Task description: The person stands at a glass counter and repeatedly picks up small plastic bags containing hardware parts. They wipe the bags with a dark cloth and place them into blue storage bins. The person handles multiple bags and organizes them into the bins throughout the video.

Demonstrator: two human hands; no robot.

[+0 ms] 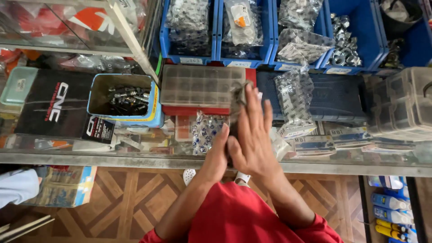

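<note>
My two hands meet palm to palm over the glass counter (112, 158). My right hand (253, 137) lies flat on top with its fingers stretched toward the shelves. My left hand (218, 155) presses in from the left beneath it. Between them sits a dark grey object (238, 95), of which only the far end shows above my fingertips; its shape is otherwise hidden. A small clear bag of blue-and-white parts (206, 131) lies on the counter just left of my hands.
A clear compartment box (198, 84) rests on a red case. Around it are a blue tin of bolts (122, 95), a dark blue case (335, 96), bagged hardware (294, 94), blue bins (362, 27) and clear tubs (405, 103). Another person's pale sleeve (15, 186) is at left.
</note>
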